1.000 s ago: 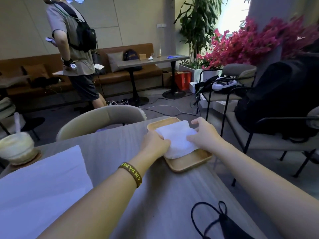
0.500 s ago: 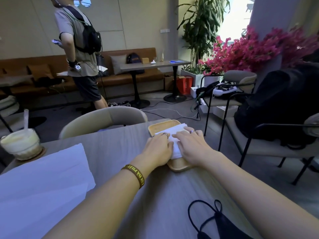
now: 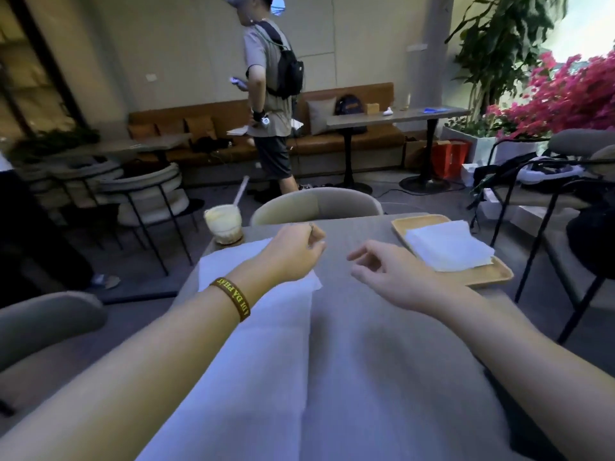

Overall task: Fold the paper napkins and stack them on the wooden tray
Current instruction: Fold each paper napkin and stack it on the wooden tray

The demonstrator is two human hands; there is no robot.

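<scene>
A folded white napkin [image 3: 447,245] lies on the wooden tray [image 3: 489,277] at the table's far right. A large unfolded white napkin [image 3: 259,354] is spread flat on the grey table [image 3: 366,327] in front of me. My left hand [image 3: 293,252] hovers over that napkin's far right corner with fingers loosely curled, holding nothing. My right hand [image 3: 382,271] hangs over the bare table between the flat napkin and the tray, fingers relaxed and empty.
A creamy drink [image 3: 223,223] with a straw stands on a coaster at the far left corner. A grey chair back [image 3: 316,206] faces me across the table. A person [image 3: 271,94] stands beyond it. Black-framed chairs [image 3: 545,201] crowd the right side.
Both hands have left the folded napkin on the tray and moved left toward the unfolded napkin. The view has swung left.
</scene>
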